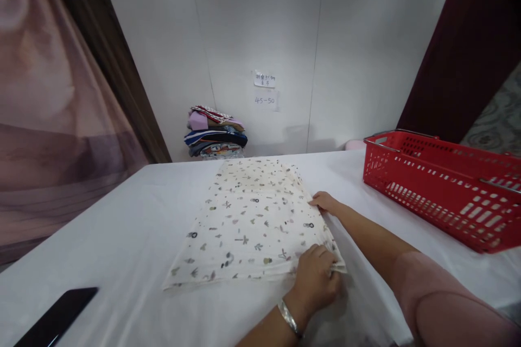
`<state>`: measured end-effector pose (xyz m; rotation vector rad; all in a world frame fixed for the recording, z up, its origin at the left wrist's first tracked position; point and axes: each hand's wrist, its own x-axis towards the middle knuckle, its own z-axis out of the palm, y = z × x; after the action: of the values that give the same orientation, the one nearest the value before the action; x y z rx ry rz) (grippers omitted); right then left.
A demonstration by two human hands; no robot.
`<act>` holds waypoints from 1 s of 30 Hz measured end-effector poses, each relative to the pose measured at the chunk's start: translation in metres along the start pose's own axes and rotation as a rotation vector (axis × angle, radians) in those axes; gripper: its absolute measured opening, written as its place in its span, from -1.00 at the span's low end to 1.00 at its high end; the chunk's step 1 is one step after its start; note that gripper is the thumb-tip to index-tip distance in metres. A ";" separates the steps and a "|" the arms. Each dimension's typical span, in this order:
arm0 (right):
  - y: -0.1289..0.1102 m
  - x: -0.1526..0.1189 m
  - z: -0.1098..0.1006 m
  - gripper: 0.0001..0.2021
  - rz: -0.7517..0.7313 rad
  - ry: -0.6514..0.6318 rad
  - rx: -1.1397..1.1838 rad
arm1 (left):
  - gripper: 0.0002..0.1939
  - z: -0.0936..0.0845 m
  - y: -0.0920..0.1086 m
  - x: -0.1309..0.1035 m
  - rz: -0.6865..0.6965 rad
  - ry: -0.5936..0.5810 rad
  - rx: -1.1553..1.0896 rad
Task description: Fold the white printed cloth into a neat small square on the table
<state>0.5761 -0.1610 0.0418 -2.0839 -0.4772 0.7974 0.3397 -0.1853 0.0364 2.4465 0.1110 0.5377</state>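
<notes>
A cream cloth (248, 222) printed with small plants and animals lies folded in a long rectangle on the white-covered table (122, 217). My left hand (316, 277), with a silver bracelet at the wrist, grips the near right corner, its fingers closed over the layered edge. Further up the right-hand edge, my right hand (325, 202) pinches the cloth's side between thumb and fingers. The far end looks slightly creased, and the near edge runs fairly straight. The fingertips of both hands are partly hidden.
Against the wall stands a stack of folded clothes (215, 133). A red plastic basket (439, 184) occupies the table's right side. At the near left lies a black phone (61, 317). Paper notes (265, 100) are stuck on the wall, and a pink curtain (57, 119) hangs at left.
</notes>
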 end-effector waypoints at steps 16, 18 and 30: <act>0.070 -0.145 0.048 -0.17 -0.286 -0.130 -0.147 | -0.77 -0.127 -0.032 -0.107 -0.654 0.276 -0.581; 0.067 -0.147 0.045 -0.18 -0.291 -0.103 -0.248 | -0.79 -0.120 -0.031 -0.092 -0.621 0.175 -0.489; 0.076 -0.134 0.042 -0.09 -0.176 -0.225 0.174 | -0.61 -0.041 -0.019 -0.002 -0.007 -0.335 -0.001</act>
<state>0.4539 -0.2593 0.0106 -1.7745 -0.6787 0.9376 0.3224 -0.1478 0.0543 2.4960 -0.0200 0.1200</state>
